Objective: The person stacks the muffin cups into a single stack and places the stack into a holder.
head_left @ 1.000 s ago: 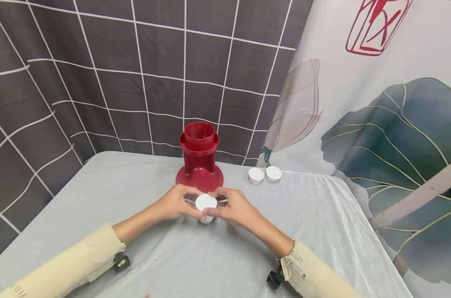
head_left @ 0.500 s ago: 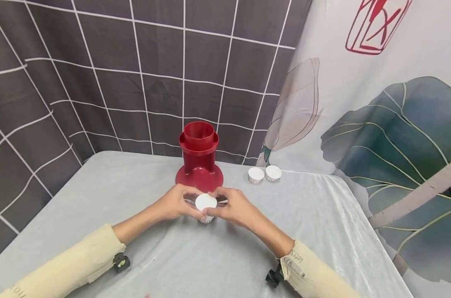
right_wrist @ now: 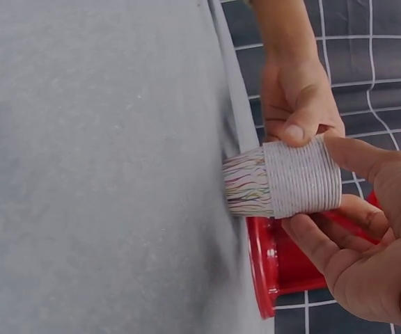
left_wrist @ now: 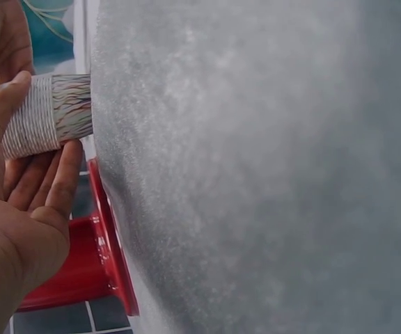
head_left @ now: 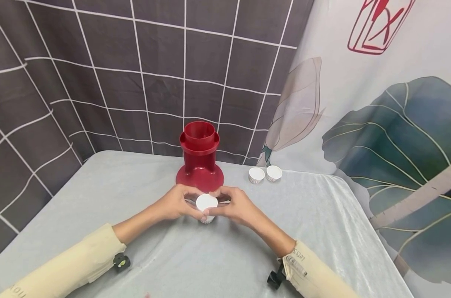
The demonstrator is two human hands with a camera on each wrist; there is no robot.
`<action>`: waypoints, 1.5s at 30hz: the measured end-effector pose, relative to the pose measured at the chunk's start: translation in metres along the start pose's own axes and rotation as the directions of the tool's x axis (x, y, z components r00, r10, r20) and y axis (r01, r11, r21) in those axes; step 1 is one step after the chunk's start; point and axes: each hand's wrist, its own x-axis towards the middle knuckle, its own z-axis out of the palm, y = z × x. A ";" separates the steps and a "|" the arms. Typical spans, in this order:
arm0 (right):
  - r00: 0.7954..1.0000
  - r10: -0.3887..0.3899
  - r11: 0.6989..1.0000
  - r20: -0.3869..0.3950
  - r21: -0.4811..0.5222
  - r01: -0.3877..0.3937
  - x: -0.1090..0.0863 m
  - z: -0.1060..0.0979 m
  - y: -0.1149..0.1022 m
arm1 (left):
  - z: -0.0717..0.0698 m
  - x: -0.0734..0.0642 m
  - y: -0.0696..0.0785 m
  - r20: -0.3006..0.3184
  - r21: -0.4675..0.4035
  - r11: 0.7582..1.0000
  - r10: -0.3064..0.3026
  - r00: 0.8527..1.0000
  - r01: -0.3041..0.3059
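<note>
A stack of white paper baking cups with thin coloured streaks on the lowest one stands upright on the table, nested rim above rim. My left hand grips it from the left, thumb in front and fingers behind. From the right, my right hand holds the same stack with thumb and fingers around its upper rims. In the right wrist view the ridged side of the stack shows between both hands. Just behind the hands is a red plastic stand with a round base and an open cylinder on top.
Two more white baking cups sit side by side at the back right of the table. A pale grey cloth covers the tabletop. A dark tiled-pattern curtain hangs behind, and a floral curtain hangs on the right.
</note>
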 end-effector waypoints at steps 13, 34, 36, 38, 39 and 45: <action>0.999 -0.029 0.999 0.014 0.030 0.029 -0.002 -0.004 0.002 | 0.003 0.000 0.003 0.017 -0.020 0.999 -0.050 0.999 0.050; 0.999 -0.052 0.998 0.001 -0.045 0.052 -0.007 -0.015 0.002 | 0.005 -0.002 0.005 -0.014 -0.010 0.999 -0.043 0.999 0.043; 0.999 -0.050 0.996 -0.015 -0.068 0.049 -0.007 -0.018 0.003 | 0.005 -0.002 0.005 -0.018 -0.020 0.999 -0.041 0.999 0.041; 0.998 -0.047 0.996 -0.031 -0.082 0.044 -0.008 -0.021 0.004 | 0.005 -0.001 0.004 -0.017 -0.031 0.999 -0.039 0.999 0.038; 0.998 -0.042 0.995 -0.041 -0.090 0.038 -0.008 -0.023 0.005 | 0.005 -0.001 0.004 -0.015 -0.035 0.999 -0.038 0.999 0.037; 0.995 -0.003 0.994 -0.099 -0.111 -0.008 -0.009 -0.033 0.009 | 0.006 0.000 0.003 -0.005 -0.038 0.999 -0.031 0.999 0.031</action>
